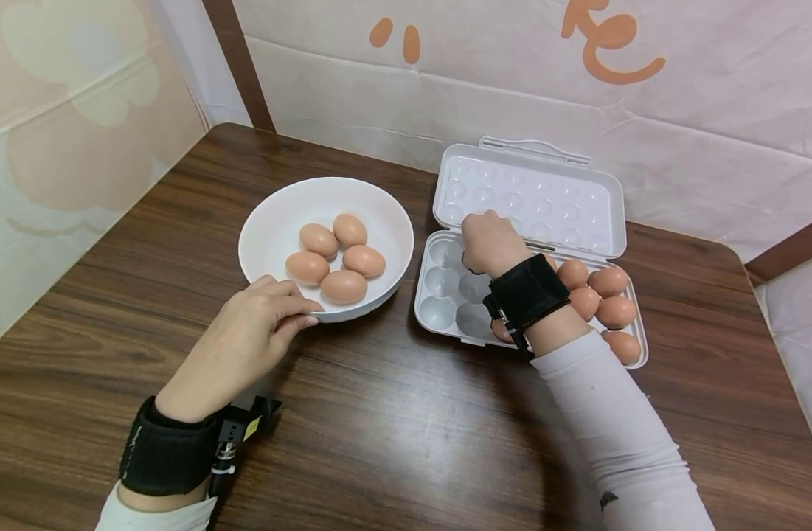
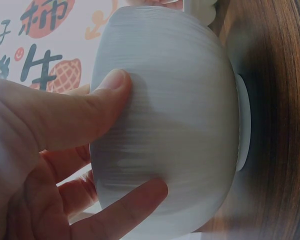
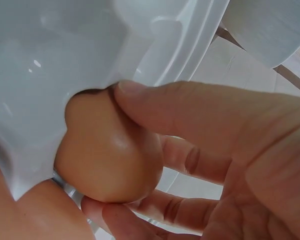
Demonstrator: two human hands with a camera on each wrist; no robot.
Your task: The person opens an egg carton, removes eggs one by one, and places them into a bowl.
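Hiding its egg (image 3: 110, 150) from the head view, the right hand (image 1: 492, 243) pinches it over the egg box (image 1: 445, 284), probably its far row; the left hand (image 1: 246, 339) grips the bowl's (image 1: 266, 221) near rim.

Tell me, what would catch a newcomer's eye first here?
Probably the eggs: five lie in a white bowl at the table's middle, more in an open white carton to its right. The right hand pinches an egg over the carton's cups, while the left hand holds the bowl's near rim.
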